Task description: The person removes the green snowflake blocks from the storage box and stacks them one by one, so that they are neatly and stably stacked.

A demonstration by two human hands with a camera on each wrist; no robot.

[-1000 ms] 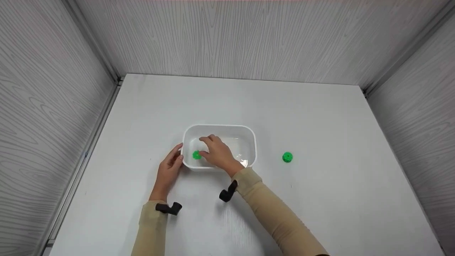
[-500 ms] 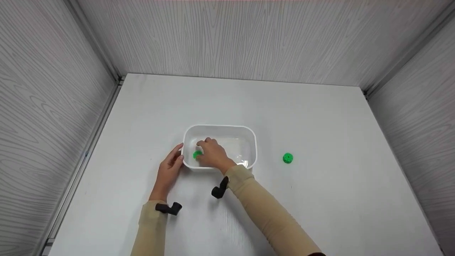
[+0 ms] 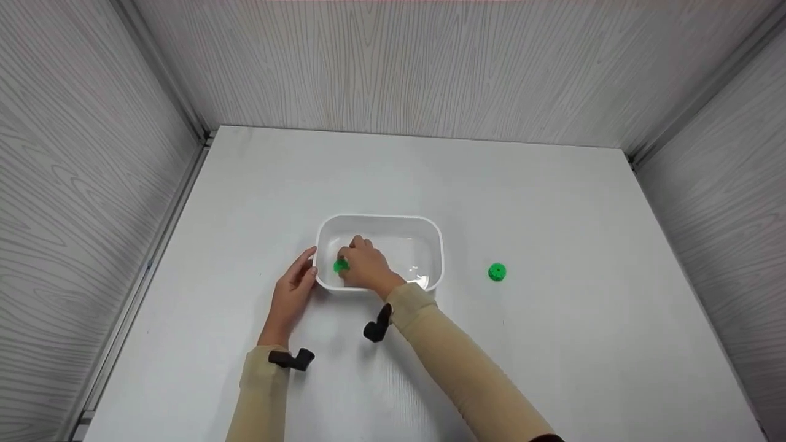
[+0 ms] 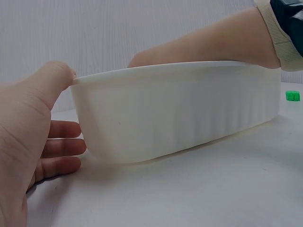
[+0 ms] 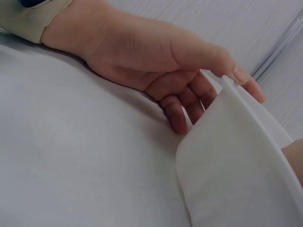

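Note:
A white plastic tub [image 3: 430, 224] stands on the table with my left hand [image 3: 290, 304] at its left end. In the left wrist view, the left thumb rests on the tub's rim and the other fingers lie curled against the outer wall. My right hand [image 3: 365, 265] reaches down inside the tub. Its thumb and index finger pinch a small round green piece [image 3: 340, 265] with a notched edge, near the tub's left side. The tub wall hides the right fingers in the left wrist view, and only a little of that hand shows in the right wrist view.
A second round green piece [image 3: 497, 272] with holes in its top lies on the white table [image 3: 552, 344] to the right of the tub. Grey wood-grain panels [image 3: 424, 67] enclose the table at the back and sides. Both wrists wear black camera mounts.
My right hand has moved a little left and its thumb and index finger have closed on the green piece in the tub. The left hand and the tub have stayed in place.

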